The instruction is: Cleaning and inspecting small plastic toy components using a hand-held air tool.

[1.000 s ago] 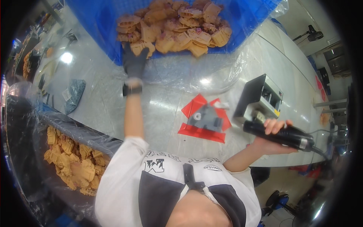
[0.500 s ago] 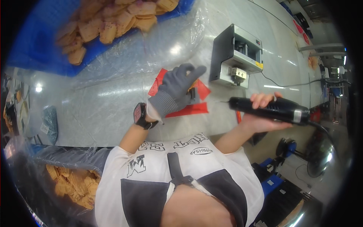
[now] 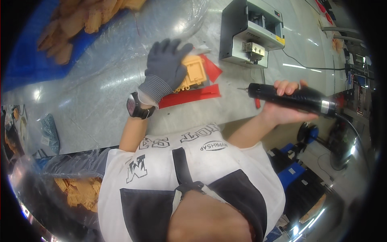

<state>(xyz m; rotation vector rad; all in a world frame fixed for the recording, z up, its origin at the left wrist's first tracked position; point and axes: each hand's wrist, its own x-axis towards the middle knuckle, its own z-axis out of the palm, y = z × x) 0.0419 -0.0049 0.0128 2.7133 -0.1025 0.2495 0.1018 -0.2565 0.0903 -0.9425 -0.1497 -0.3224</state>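
Blue crate: At your far left, a blue plastic crate (image 3: 24,74) holds a heap of tan plastic pieces (image 3: 90,16), with a clear plastic sheet (image 3: 177,26) spread beside it.
Packet: Below the crate, a blue-green speckled packet (image 3: 49,133) lies on the shiny grey tabletop (image 3: 92,125).
Lined bin: Below the tabletop's edge, a bin lined with dark, glossy plastic (image 3: 74,166) holds more tan pieces (image 3: 82,191).
Your left hand: Your left hand (image 3: 167,64), in a dark grey knit glove with a black watch (image 3: 139,108) at the wrist, lies against the left side of the part, fingers extended and spread; you cannot tell from here whether it grips, since its underside is hidden.
Part: The yellow-tan, boxy moulded plastic part (image 3: 195,71) sits just right of your glove, above a flat red strip (image 3: 193,97) on the tabletop.
Machine: Farther right stands a grey-and-black box-shaped machine (image 3: 238,34), well apart from your glove.
Your right hand: Your ungloved right hand (image 3: 284,115) is closed around a black cylindrical electric driver (image 3: 292,97).
Driver: Its thin metal bit (image 3: 242,88) points left toward the part, apart from it; a black cable (image 3: 351,127) trails from its right end.
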